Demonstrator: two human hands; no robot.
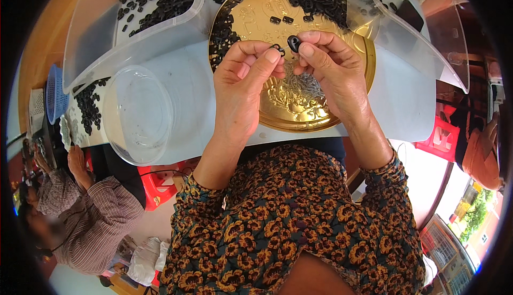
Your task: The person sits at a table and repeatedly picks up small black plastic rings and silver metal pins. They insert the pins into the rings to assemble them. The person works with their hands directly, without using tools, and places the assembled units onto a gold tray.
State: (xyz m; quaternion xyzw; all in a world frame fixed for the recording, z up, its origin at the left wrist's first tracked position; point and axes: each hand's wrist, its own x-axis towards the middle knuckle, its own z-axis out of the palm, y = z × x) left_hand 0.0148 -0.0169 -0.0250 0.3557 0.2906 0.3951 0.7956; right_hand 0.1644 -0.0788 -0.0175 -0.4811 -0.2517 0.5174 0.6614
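Above the round gold tray (pixel 251 26), my two hands are close together at chest level. Between the thumb and fingers of my right hand (pixel 339 76) is a glossy black oval piece (pixel 294 43) with holes in it. My left hand (pixel 240 84) pinches a smaller-looking black piece (pixel 279 49), partly covered by the fingertips. The two pieces are apart by a small gap. Below my hands, a heap of thin silvery metal parts (pixel 305 86) lies on the tray, partly hidden by my right hand. Many black two-holed pieces (pixel 315 1) line the tray's far and left sides.
Clear plastic bins flank the tray: the left bin (pixel 155 45) holds many black pieces, the right bin (pixel 427 49) a few. A round clear tub (pixel 140 108) stands at the left table edge. Beyond it are loose black pieces (pixel 88 108), a blue basket (pixel 55 94) and a co-worker (pixel 101 220).
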